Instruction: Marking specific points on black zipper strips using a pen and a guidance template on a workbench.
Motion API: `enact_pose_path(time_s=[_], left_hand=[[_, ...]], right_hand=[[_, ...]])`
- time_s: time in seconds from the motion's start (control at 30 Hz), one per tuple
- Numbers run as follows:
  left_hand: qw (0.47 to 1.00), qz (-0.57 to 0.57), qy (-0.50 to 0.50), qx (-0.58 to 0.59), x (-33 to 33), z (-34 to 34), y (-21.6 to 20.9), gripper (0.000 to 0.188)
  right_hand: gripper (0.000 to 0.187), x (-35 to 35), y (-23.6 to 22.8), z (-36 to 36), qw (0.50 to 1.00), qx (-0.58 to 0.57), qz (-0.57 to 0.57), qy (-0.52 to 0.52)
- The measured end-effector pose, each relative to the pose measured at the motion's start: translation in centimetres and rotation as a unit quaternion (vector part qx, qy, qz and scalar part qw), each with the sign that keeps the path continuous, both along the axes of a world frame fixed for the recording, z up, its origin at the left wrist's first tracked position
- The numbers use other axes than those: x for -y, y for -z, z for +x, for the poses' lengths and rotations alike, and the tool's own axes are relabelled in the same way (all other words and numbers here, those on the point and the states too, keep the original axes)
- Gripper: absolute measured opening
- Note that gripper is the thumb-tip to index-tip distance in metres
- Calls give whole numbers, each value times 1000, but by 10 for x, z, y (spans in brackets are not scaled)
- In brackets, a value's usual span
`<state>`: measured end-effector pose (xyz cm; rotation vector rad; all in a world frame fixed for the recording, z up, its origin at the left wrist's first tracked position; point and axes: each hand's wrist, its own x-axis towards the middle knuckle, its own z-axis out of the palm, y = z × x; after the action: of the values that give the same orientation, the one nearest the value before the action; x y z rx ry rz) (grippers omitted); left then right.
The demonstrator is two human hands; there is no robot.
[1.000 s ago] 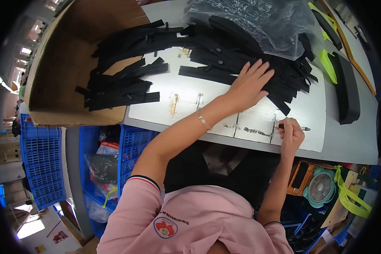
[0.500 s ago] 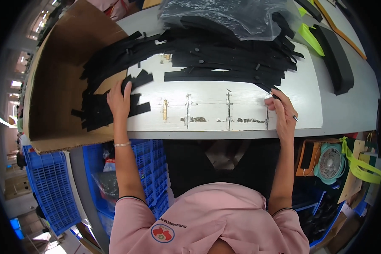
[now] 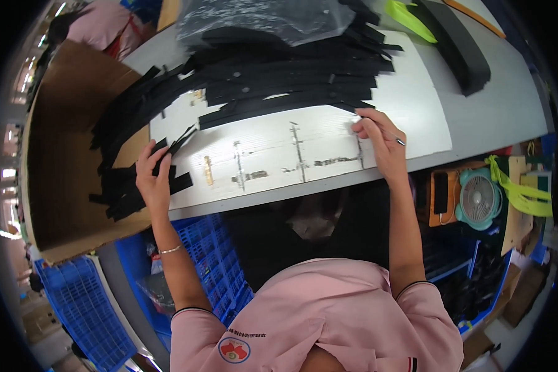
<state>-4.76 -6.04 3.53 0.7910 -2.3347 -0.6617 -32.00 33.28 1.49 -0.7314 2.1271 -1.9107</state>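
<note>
My left hand (image 3: 154, 177) is closed on a few black fabric strips (image 3: 181, 140), held over the box's open side at the left end of the white board (image 3: 270, 149). More black strips (image 3: 130, 189) lie beneath and beside that hand, half in the cardboard box (image 3: 74, 118). At the board's right, my right hand (image 3: 383, 141) pinches with thumb and forefinger at the end of a black strip (image 3: 353, 106), which slants out of the front of a wide pile of black strips (image 3: 279, 74). The fingertips partly hide that end.
A clear plastic bag (image 3: 260, 22) lies on the pile's far side. Back right on the grey table (image 3: 508, 93) are a long black padded piece (image 3: 456, 49) and a yellow-green strap (image 3: 412, 22). Below are blue crates (image 3: 214, 266) and a small green fan (image 3: 479, 199).
The whole view has turned and shifted. The strips in my left hand now tilt up, seen more edge-on. My right hand stays at the same strip end.
</note>
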Motion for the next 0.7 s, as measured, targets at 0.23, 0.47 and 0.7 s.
enact_pose_path(time_s=[0.23, 0.47, 0.7], left_hand=[[973, 231, -15, 6, -13, -35, 3, 15], [959, 268, 19, -91, -10, -38, -10, 14], [969, 80, 227, 50, -117, -91, -32, 13]], right_hand=[[24, 2, -2, 2, 1000, 7, -4, -1], [23, -2, -5, 2, 1000, 12, -9, -3], [23, -6, -4, 4, 998, 9, -45, 33]])
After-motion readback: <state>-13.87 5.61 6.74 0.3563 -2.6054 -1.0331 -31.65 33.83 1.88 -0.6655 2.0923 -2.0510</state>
